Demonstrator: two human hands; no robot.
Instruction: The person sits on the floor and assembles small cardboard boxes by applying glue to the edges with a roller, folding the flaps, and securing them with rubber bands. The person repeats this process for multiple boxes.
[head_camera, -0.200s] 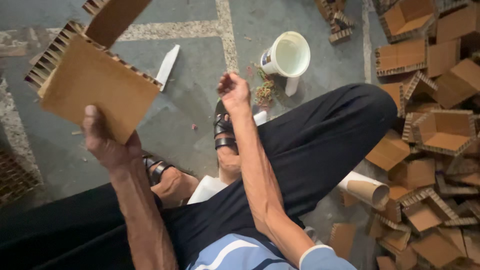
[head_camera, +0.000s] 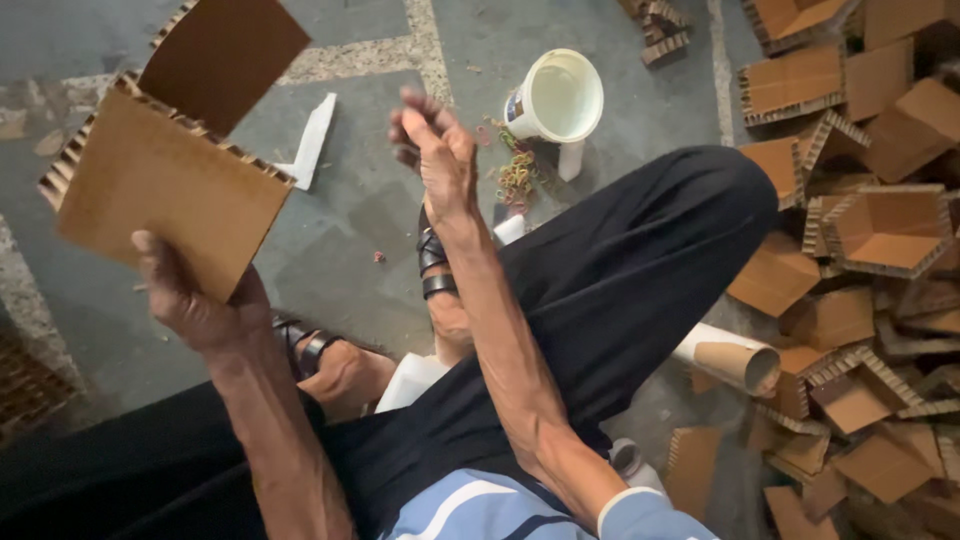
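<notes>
**Left hand grips a folded honeycomb board; right hand lifted over the floor**

At the bottom of the frame, a blue-and-white striped shirt (head_camera: 480, 510) and black trousers (head_camera: 620, 280) fill the foreground, one knee bent toward the right. Two feet in black strapped sandals (head_camera: 432, 265) rest on the grey concrete floor (head_camera: 340, 200), one at centre, the other lower left of centre.

The left hand (head_camera: 195, 300), at the left of the frame, is clenched on the lower edge of a brown honeycomb cardboard panel (head_camera: 165, 195), thumb across its face. The panel is held up off the floor, tilted, and fills the upper left; a second flap (head_camera: 225, 55) folds away from its top edge, its ribbed core showing along the sides.

The right hand (head_camera: 440, 150), at upper centre, is raised above the floor with its fingers curled loosely together. Whether it pinches anything between the fingertips I cannot tell; nothing large is in it.

Just beyond that hand, a little heap of coloured rubber bands (head_camera: 517, 175) lies on the floor, touching a white plastic cup (head_camera: 560, 98) tipped on its side. A white scrap (head_camera: 312, 140) lies to the left of the hand, near the panel's right edge.

Low at the right, a cardboard tube (head_camera: 735, 360) lies beside the trouser leg. Behind it, the right edge is taken up by a pile of folded brown cardboard trays and offcuts (head_camera: 880, 230), more of them reaching the upper right corner.
</notes>
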